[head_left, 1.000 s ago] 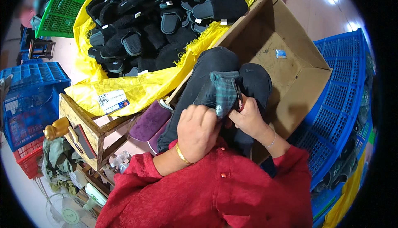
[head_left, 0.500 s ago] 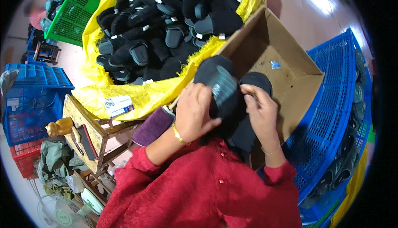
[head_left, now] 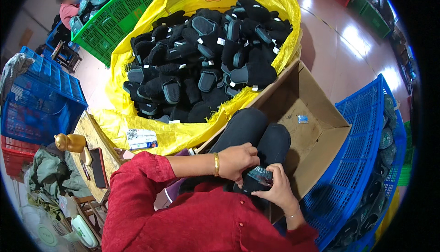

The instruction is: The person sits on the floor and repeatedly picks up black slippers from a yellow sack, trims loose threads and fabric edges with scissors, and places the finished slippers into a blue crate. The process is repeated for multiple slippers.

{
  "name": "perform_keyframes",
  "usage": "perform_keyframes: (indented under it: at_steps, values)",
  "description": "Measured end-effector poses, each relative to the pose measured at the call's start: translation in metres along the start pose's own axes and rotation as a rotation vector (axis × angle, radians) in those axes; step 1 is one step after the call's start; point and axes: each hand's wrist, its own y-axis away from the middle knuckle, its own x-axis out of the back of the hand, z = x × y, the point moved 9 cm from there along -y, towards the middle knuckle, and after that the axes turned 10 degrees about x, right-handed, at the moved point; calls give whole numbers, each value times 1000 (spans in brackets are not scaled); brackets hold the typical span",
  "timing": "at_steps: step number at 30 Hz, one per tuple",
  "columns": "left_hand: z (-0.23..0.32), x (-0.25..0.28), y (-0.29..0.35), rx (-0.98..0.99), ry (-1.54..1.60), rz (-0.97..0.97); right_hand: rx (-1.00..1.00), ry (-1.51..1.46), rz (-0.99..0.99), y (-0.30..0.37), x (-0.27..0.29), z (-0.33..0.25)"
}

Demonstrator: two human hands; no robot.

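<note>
In my lap, close to my red shirt, lies a dark slipper with teal print and a shiny patch on it. From the left, my left hand, with a gold bangle at the wrist, is closed on its edge with bent fingers. My right hand grips the opposite side, thumb below and fingers above. Part of the slipper is hidden behind the hands. Beyond them stretch my legs in dark trousers. Just ahead, a yellow sack holds a heap of black slippers with grey soles and small white tags.
A cardboard box with a small blue packet stands right of my legs. Blue crates with slippers line the right. At left, a wooden stool carries a phone and gold figurine. A person sits far left.
The slipper has come from over my knee back toward my body. Both hands moved down with it, and my right hand now grips it. The view has tilted up, showing more of the sack.
</note>
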Motion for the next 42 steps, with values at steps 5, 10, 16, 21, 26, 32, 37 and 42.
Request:
perform_keyframes:
  at_steps: [5,10,16,21,26,32,37,42]
  values:
    - [9,-9,-13,-59,-140,18,-44,-2,2,9,-1,13]
    - [10,-9,-9,-80,-124,101,13,26,10,8,-3,18]
    - [15,-12,-9,-183,-172,177,32,93,109,12,-6,24]
    - [15,-17,-7,-250,-141,246,26,41,145,14,-5,31]
    - [7,-20,1,-181,-148,322,42,60,270,13,-5,29]
    - [1,-10,4,-48,-57,530,-9,85,422,11,4,28]
    - [-3,-2,-13,6,-17,644,-44,54,550,10,17,45]
    - [-18,12,-15,198,39,761,-139,-150,568,-11,23,66]
